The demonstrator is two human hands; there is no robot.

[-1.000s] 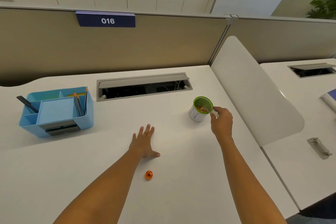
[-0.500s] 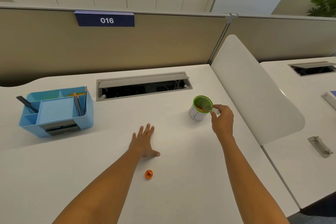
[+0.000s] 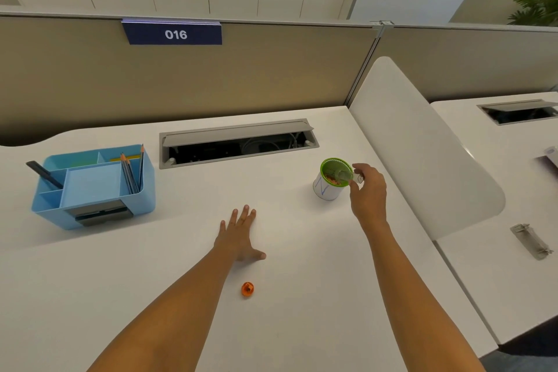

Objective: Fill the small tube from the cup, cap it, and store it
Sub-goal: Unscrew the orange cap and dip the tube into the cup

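Note:
A white cup (image 3: 327,188) with a green rim stands on the desk right of centre, with small orange-brown pieces inside. My right hand (image 3: 369,194) pinches a small clear tube (image 3: 347,175) and holds it tilted, its open end reaching over the rim into the cup. My left hand (image 3: 240,234) lies flat on the desk, fingers spread, holding nothing. An orange cap (image 3: 247,289) lies on the desk just in front of my left hand.
A blue desk organiser (image 3: 90,208) with pencils stands at the left. A grey cable hatch (image 3: 238,143) is open at the back of the white desk (image 3: 302,311). A white divider panel (image 3: 422,160) rises at the right. A metal clip (image 3: 531,240) lies on the neighbouring desk.
My right hand has pushed the tube further over the rim and into the cup. My left hand and the orange cap have stayed put.

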